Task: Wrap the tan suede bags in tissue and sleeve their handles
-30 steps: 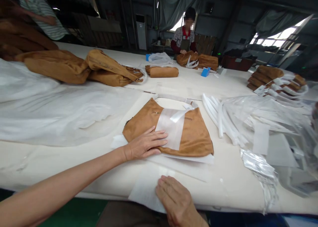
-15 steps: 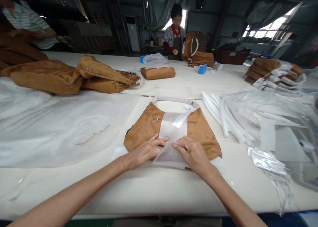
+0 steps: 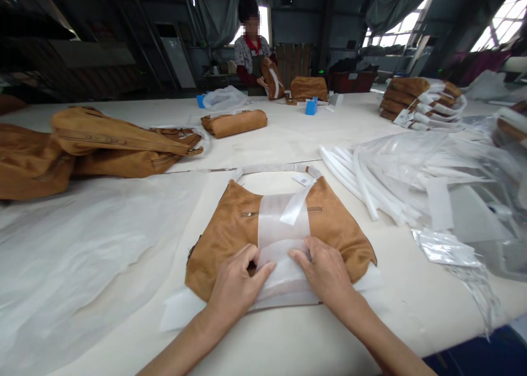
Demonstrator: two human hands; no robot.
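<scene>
On the near part of the table, a tan suede bag lies flat on a white sheet that sticks out past its bottom edge. Its rounded bottom faces the person and its mouth, with the white-wrapped handle, points away. Its long axis runs left to right, as does the short zip on its face. A paper band crosses the bag's middle from top to bottom.

The left hand rests on the bag's lower part with bent fingers, fingertips and thumb closed on the band's left edge. The right hand lies on the band's lower right, fingers close together and pressed flat.

Half a second ago the band's lower end ran smooth down to the bag's bottom. Now it is bunched into a wider fold between the two hands, which sit lower on the bag. One second ago the right hand was off the bag, on a white sheet at the table's near edge.

To the right lie white tubes and clear plastic bags. To the left is a pile of tan bags. Farther off are a rolled bag, a blue box and a stack of wrapped bags. At the far edge a co-worker holds another bag upright.
</scene>
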